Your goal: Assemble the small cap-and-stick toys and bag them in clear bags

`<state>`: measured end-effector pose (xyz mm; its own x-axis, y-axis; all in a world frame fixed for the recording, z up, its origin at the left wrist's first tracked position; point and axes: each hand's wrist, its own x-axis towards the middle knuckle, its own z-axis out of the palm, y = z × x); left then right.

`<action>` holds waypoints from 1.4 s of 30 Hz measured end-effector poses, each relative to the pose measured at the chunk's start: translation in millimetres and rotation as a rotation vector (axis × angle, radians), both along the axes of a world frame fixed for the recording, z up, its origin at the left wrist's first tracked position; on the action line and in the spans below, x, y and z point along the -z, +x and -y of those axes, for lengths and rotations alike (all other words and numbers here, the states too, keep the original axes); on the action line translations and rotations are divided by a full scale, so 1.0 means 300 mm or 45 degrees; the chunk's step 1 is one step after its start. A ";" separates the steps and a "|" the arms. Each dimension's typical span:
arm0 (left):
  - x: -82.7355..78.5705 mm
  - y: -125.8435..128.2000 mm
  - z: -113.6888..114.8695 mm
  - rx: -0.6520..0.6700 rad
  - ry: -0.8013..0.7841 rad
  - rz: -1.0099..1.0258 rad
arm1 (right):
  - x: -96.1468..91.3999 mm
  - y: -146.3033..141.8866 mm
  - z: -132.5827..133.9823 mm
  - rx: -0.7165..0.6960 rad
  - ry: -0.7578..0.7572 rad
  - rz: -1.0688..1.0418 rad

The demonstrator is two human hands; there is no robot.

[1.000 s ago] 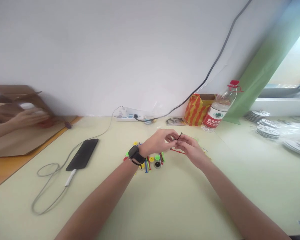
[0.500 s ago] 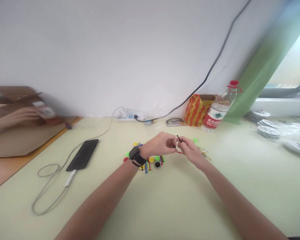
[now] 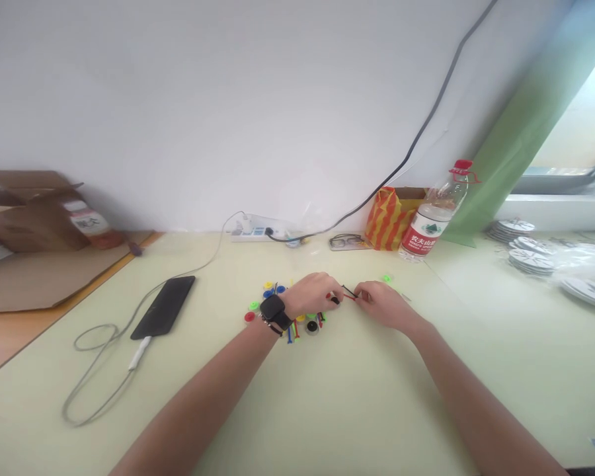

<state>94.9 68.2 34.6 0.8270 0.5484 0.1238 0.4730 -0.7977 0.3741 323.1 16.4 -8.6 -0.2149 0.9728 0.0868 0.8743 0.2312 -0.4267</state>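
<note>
My left hand (image 3: 315,293), with a black watch (image 3: 274,308) on the wrist, is closed, its fingertips around a small black piece (image 3: 335,300). Facing it, my right hand (image 3: 383,303) pinches the ends of a thin black stick (image 3: 349,291) and a thin red stick (image 3: 348,296). The two sticks span the gap between both hands, low over the table. Under and around my left hand lie small round pieces in several colours, among them a red piece (image 3: 249,317) and a black wheel-like piece (image 3: 312,326), along with a blue stick (image 3: 290,332).
A phone (image 3: 164,306) on a charging cable lies left. Behind stand a power strip (image 3: 250,231), glasses (image 3: 346,239), a striped bag (image 3: 384,221) and a water bottle (image 3: 429,228). White discs (image 3: 530,258) are stacked right. Far left are cardboard (image 3: 39,277) and a small bottle (image 3: 92,225).
Both my hands have come down toward the table, the left slightly leftward. The black stick now slants between them. Another person's hand at far left has withdrawn from the small bottle.
</note>
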 end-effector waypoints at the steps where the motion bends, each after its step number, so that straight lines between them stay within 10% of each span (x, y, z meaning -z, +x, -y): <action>1: 0.000 -0.004 -0.003 -0.016 0.022 -0.011 | 0.008 -0.009 -0.005 0.037 0.017 0.012; 7: 0.014 -0.008 -0.014 -0.080 0.085 -0.066 | -0.010 0.040 -0.026 0.233 0.154 -0.009; 17: 0.031 -0.020 -0.027 -0.122 -0.017 0.028 | -0.090 0.258 0.013 -0.020 -0.215 -0.162; 42: 0.007 -0.038 -0.039 -0.150 -0.052 0.033 | -0.087 -0.019 0.011 -0.018 -0.153 -1.073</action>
<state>83.6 80.0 32.4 0.7534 0.6466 0.1196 0.5523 -0.7209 0.4186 317.5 13.0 17.6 -0.1372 0.9833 0.1195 0.2510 0.1512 -0.9561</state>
